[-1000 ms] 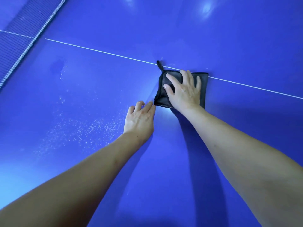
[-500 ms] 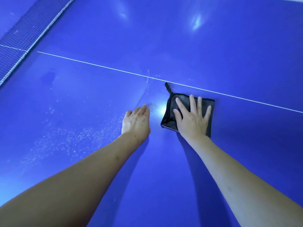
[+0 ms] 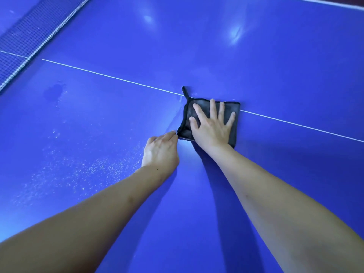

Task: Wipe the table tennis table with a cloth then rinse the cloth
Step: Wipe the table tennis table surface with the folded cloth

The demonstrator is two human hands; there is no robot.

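We see the dark mesh net [image 3: 29, 36] at far left, pale specks [image 3: 88, 170] on the glossy blue table tennis table [image 3: 275, 56], our left hand [image 3: 160, 150] resting flat, fingertips touching the corner of the square black cloth [image 3: 233, 133] (on the white centre line [image 3: 118, 78]), our right hand [image 3: 211, 126] pressing it, fingers spread wide.

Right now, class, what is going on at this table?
A person is wiping a blue table with a dark cloth. The right hand presses flat on the cloth, which lies across the white line. The left hand rests beside it, fingertips at the cloth's near corner. White specks lie to the left; the net is far left.
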